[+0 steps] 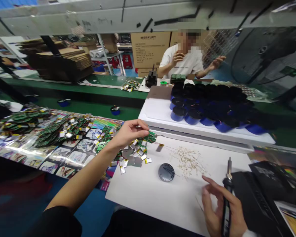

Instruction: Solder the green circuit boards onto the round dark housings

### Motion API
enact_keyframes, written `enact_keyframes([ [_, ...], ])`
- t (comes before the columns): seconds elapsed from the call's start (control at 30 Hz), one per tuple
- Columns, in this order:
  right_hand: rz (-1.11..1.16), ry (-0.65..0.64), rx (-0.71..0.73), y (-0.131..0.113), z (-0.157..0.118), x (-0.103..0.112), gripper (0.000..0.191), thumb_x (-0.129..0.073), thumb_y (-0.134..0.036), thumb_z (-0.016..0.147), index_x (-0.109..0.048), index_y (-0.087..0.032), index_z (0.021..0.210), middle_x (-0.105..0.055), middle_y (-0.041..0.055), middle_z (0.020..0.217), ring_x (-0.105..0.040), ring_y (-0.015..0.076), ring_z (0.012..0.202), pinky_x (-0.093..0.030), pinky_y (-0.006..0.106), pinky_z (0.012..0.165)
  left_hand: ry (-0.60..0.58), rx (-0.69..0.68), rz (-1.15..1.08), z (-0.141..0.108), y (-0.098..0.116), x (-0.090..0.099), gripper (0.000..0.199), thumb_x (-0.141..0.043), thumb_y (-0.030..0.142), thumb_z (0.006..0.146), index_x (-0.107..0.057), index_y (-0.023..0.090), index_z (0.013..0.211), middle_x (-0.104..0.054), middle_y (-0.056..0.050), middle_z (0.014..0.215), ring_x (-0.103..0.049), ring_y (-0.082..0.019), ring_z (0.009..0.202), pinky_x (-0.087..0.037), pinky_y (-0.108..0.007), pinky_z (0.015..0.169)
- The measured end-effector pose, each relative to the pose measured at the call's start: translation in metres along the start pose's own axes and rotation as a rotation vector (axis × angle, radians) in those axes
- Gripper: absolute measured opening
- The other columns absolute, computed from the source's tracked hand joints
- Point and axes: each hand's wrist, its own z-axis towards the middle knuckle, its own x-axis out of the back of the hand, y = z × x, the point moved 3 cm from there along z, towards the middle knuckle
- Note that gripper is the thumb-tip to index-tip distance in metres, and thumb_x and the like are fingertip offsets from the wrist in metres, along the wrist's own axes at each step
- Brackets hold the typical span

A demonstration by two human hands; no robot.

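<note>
White worktop [143, 204], two hands [130, 131], one green circuit board [150, 137], one soldering iron [227, 197]

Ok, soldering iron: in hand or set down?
In hand: the right hand grips the soldering iron by its black handle.

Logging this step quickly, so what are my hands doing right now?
Left hand: closed, apparently pinching a small green circuit board.
Right hand: closed around a soldering iron.

"MERKURY" is printed on the cardboard carton [150, 49].
</note>
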Motion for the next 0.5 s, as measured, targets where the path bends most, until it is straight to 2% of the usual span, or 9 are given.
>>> enact_keyframes([
  [0.03, 0.078, 0.013, 0.081, -0.01, 0.004, -0.005, 0.033, -0.08, -0.038, 0.089, -0.07, -0.019, 0.114, -0.083, 0.0127, 0.108, -0.079, 0.0222, 0.081, -0.067, 0.041, 0.085, -0.034, 0.039, -0.07, 0.0, -0.011, -0.016, 0.037, -0.1, 0.039, 0.07, -0.074, 0.016, 0.08, -0.07, -0.003, 0.086, -0.064, -0.014, 0.079, -0.053, -0.026, 0.073],
  [0.1, 0.196, 0.003, 0.297, -0.033, 0.011, -0.02, 0.041, -0.084, -0.022, 0.086, -0.063, -0.022, 0.121, -0.081, 0.0121, 0.12, -0.081, 0.0238, 0.098, -0.068, 0.044, 0.091, -0.096, 0.122, -0.179, -0.002, -0.032, -0.046, 0.038, -0.101, 0.037, 0.069, -0.072, 0.015, 0.079, -0.068, -0.002, 0.085, -0.063, -0.012, 0.076, -0.053, -0.025, 0.072],
  [0.2, 0.235, -0.058, 0.462, -0.06, 0.02, -0.049, 0.058, -0.086, -0.015, 0.084, -0.056, -0.025, 0.132, -0.074, 0.0133, 0.137, -0.075, 0.0284, 0.127, -0.064, 0.053, 0.106, -0.137, 0.204, -0.257, -0.014, -0.053, -0.076, 0.039, -0.102, 0.035, 0.068, -0.07, 0.015, 0.077, -0.067, -0.001, 0.085, -0.063, -0.011, 0.076, -0.053, -0.024, 0.072],
  [0.33, 0.166, -0.098, 0.504, -0.072, 0.021, -0.079, 0.063, -0.087, -0.017, 0.085, -0.053, -0.027, 0.137, -0.073, 0.0132, 0.138, -0.074, 0.0279, 0.128, -0.066, 0.052, 0.104, -0.084, 0.298, -0.342, -0.031, -0.066, -0.086, 0.045, -0.104, 0.036, 0.064, -0.064, 0.015, 0.073, -0.063, 0.001, 0.078, -0.06, -0.01, 0.071, -0.052, -0.023, 0.071],
  [0.43, 0.174, -0.08, 0.527, -0.072, 0.02, -0.086, 0.063, -0.085, -0.016, 0.087, -0.052, -0.029, 0.139, -0.073, 0.0105, 0.133, -0.075, 0.0255, 0.125, -0.068, 0.048, 0.101, -0.036, 0.352, -0.399, -0.037, -0.068, -0.085, 0.048, -0.103, 0.038, 0.065, -0.062, 0.016, 0.073, -0.063, 0.002, 0.077, -0.059, -0.009, 0.07, -0.051, -0.024, 0.072],
  [0.5, 0.179, -0.088, 0.526, -0.073, 0.021, -0.086, 0.064, -0.085, -0.017, 0.088, -0.051, -0.028, 0.14, -0.072, 0.0105, 0.132, -0.075, 0.0251, 0.125, -0.068, 0.048, 0.102, -0.035, 0.326, -0.379, -0.037, -0.068, -0.084, 0.047, -0.103, 0.037, 0.065, -0.062, 0.016, 0.073, -0.062, 0.002, 0.078, -0.059, -0.009, 0.071, -0.051, -0.025, 0.073],
])
